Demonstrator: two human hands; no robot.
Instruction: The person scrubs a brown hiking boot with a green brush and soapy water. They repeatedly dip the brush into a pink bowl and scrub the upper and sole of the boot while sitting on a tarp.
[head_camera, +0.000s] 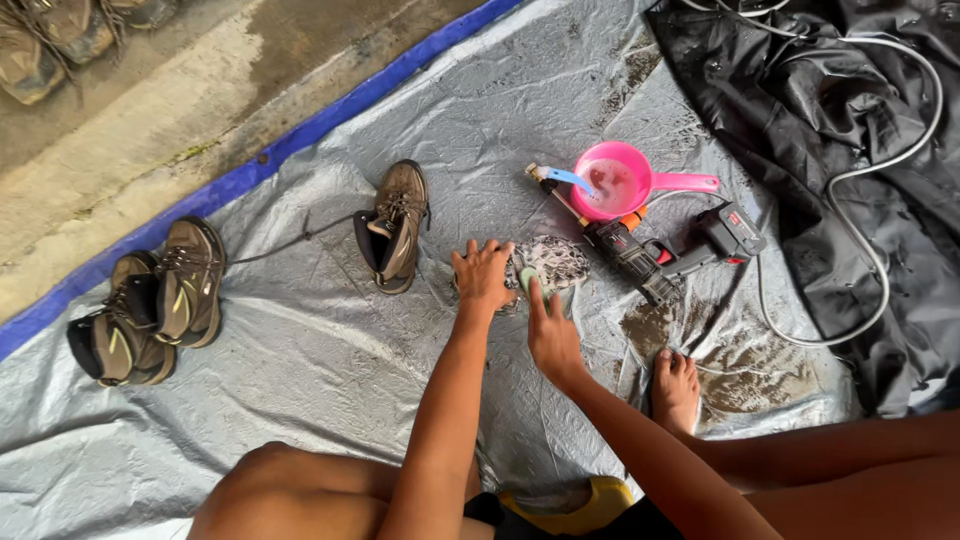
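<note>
Spread over concrete, the grey tarp (330, 350) carries a patterned shoe (555, 262) pinned flat by the left hand (483, 276) while the right hand (552, 335) grips a green brush (527, 278); firm pinning and short strokes likely suit.

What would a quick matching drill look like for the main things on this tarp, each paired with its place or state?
Things:
1. Pink plastic dipper
2. Single brown lace-up boot
3. Pair of brown boots
4. Small green scrubber

Places or states:
A. Side by side near the blue tarp edge
B. Under the right hand
C. Holds soapy water and a blue brush
D. Alone, just beyond the left hand

Pairs: 1-C, 2-D, 3-A, 4-B
</note>
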